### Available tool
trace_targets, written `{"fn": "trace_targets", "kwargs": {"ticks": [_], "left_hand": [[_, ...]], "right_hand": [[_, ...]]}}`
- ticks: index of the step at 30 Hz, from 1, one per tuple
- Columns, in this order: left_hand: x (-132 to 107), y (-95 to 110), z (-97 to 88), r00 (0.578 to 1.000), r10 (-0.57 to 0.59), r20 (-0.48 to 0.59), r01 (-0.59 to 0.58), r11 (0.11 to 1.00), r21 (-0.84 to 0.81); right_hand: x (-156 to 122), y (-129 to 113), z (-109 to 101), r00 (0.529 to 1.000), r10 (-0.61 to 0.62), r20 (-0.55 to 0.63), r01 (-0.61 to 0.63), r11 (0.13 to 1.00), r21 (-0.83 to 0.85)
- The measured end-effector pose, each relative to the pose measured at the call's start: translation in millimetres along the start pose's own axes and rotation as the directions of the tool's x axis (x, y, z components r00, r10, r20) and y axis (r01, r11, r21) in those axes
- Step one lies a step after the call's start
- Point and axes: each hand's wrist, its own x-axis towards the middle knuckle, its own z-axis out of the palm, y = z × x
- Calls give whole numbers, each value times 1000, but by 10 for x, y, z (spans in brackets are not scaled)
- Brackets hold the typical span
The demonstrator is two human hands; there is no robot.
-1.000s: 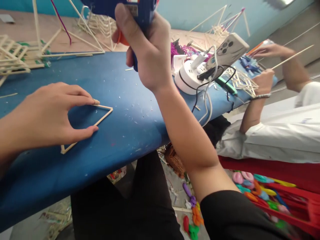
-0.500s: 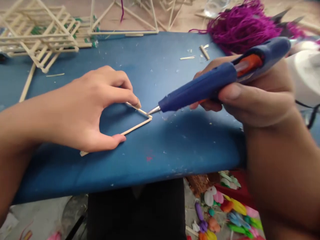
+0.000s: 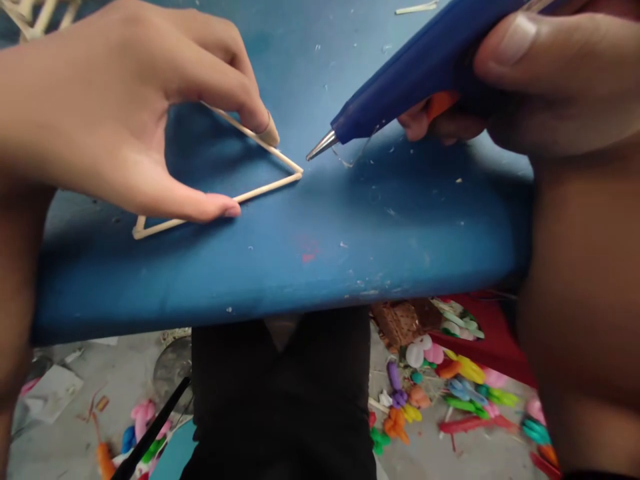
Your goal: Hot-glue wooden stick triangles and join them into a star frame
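A frame of thin wooden sticks lies flat on the blue table, two of its sticks meeting at a corner on the right. My left hand spans it, thumb pressed on the near stick and a fingertip on the far one. Part of the frame is hidden under that hand. In my right hand is a blue glue gun with an orange trigger. Its metal nozzle points down and left, slightly apart from the stick corner. A thin clear strand of glue hangs by the nozzle.
The blue table ends in a rounded near edge above my dark-clothed legs. Stick lattice shows at the upper left, a stick scrap at the top. Colourful balloon-like shapes lie on the floor.
The glue gun's nozzle has lifted off the stick corner and moved slightly right. My view has tilted down, so the purple yarn and most of the stick structures are out of sight.
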Motion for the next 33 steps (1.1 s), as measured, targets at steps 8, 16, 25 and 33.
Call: {"fn": "trace_targets", "kwargs": {"ticks": [8, 16, 25, 33], "left_hand": [[-42, -22, 2, 999, 49, -18, -47, 996, 79], [-18, 39, -20, 1000, 16, -25, -17, 998, -67], [-40, 48, -24, 1000, -28, -4, 27, 996, -81], [-30, 2, -7, 999, 47, -24, -48, 998, -51]], "right_hand": [[-31, -64, 85, 994, -87, 68, 86, 996, 26], [50, -61, 87, 972, -197, 130, 191, 980, 61], [66, -17, 90, 966, -186, 177, 178, 982, 62], [66, -31, 55, 980, -127, 153, 135, 990, -46]]}}
